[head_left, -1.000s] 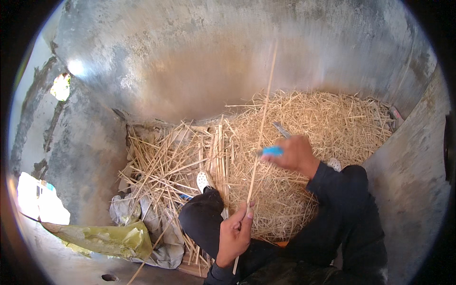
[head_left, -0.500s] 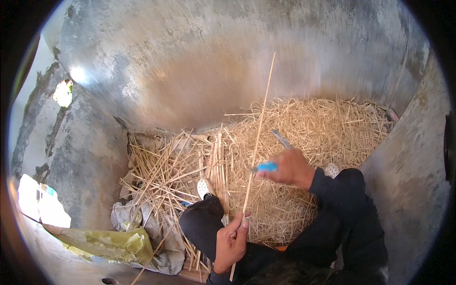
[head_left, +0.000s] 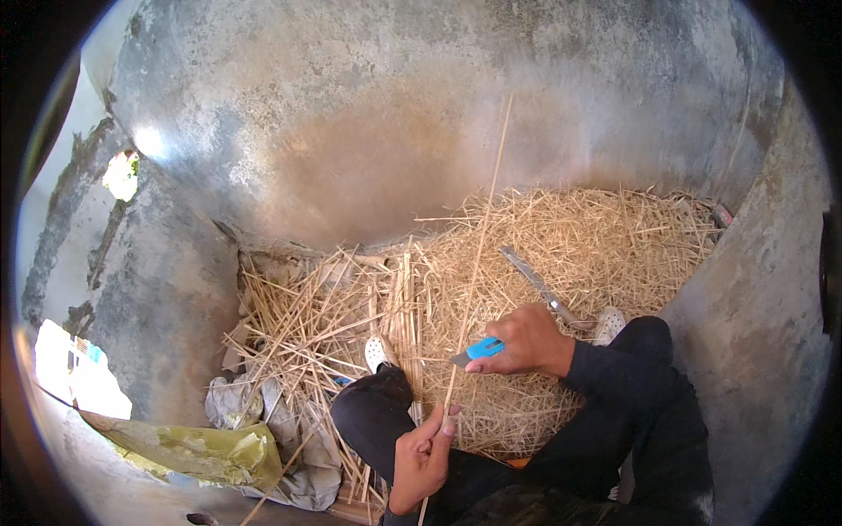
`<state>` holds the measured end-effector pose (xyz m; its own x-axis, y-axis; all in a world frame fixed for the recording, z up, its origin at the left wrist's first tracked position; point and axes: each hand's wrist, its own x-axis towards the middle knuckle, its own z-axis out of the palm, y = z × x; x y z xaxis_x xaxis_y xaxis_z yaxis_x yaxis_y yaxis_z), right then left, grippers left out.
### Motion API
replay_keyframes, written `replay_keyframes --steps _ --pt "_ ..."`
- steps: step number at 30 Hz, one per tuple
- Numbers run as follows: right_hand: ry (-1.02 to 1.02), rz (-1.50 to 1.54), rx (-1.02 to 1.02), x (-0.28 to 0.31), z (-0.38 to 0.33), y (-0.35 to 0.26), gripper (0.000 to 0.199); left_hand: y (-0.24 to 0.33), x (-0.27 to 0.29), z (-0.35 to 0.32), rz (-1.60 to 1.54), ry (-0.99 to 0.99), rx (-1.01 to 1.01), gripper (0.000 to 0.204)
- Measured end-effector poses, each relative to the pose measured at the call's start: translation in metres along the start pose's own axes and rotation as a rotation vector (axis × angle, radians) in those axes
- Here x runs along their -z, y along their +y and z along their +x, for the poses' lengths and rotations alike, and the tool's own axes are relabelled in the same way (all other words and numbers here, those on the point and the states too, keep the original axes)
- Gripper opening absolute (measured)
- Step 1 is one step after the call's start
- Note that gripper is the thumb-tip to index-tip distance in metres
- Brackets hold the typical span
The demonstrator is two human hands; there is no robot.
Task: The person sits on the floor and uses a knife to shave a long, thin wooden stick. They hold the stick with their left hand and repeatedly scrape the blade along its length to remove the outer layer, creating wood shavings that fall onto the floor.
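A long thin strip of pale wood or bamboo (head_left: 482, 230) slants up and away from my left hand (head_left: 419, 460). My left hand is closed around its lower part, with thumb and fingers pinching it, and its near end sticks out below the hand. My right hand (head_left: 531, 337) is closed on a blue utility knife (head_left: 484, 349). The grey blade points left and meets the strip, a little above my left fingers. Beyond my right hand, a long metal blade with a handle (head_left: 537, 280) lies on the shavings.
Thin shavings (head_left: 614, 237) form a large heap at the middle and right. Loose strips (head_left: 303, 307) are jumbled at the left, beside crumpled grey sacking (head_left: 307, 469) and a yellowish sheet (head_left: 202, 451). Concrete walls (head_left: 421, 105) rise around. White shoes (head_left: 378, 352) show below my knees.
My right hand has drawn the knife down along the strip toward my left hand. More of the metal blade lying on the shavings now shows.
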<state>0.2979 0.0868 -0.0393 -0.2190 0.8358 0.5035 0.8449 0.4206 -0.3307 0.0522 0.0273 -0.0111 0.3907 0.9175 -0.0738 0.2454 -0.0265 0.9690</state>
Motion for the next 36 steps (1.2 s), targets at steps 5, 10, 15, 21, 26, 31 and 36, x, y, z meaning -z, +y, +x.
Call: replay_keyframes --steps 5,10,15,21,26,31,36 --pt "0.035 -0.089 -0.214 0.0 0.022 0.042 0.074 -0.003 0.01 -0.009 0.026 -0.03 0.028 0.03" --pt "-0.03 -0.019 -0.109 -0.005 0.008 0.015 0.081 -0.009 0.009 -0.012 -0.076 -0.03 0.056 0.031" --pt "0.021 -0.128 -0.289 0.009 0.035 0.06 0.079 -0.016 0.011 -0.019 -0.03 -0.012 0.057 0.029" --pt "-0.016 -0.112 -0.145 -0.002 0.016 0.029 0.081 -0.023 0.014 -0.019 -0.018 -0.006 0.067 0.029" --pt "0.062 -0.174 -0.273 0.006 0.029 0.089 0.084 -0.001 0.021 -0.02 -0.046 -0.072 0.202 0.029" --pt "-0.014 -0.054 -0.141 0.007 0.022 0.054 0.076 -0.009 0.023 -0.022 -0.102 -0.114 0.126 0.037" --pt "0.053 -0.117 -0.274 0.014 0.042 0.088 0.077 -0.004 0.026 -0.03 -0.058 -0.089 0.192 0.037"
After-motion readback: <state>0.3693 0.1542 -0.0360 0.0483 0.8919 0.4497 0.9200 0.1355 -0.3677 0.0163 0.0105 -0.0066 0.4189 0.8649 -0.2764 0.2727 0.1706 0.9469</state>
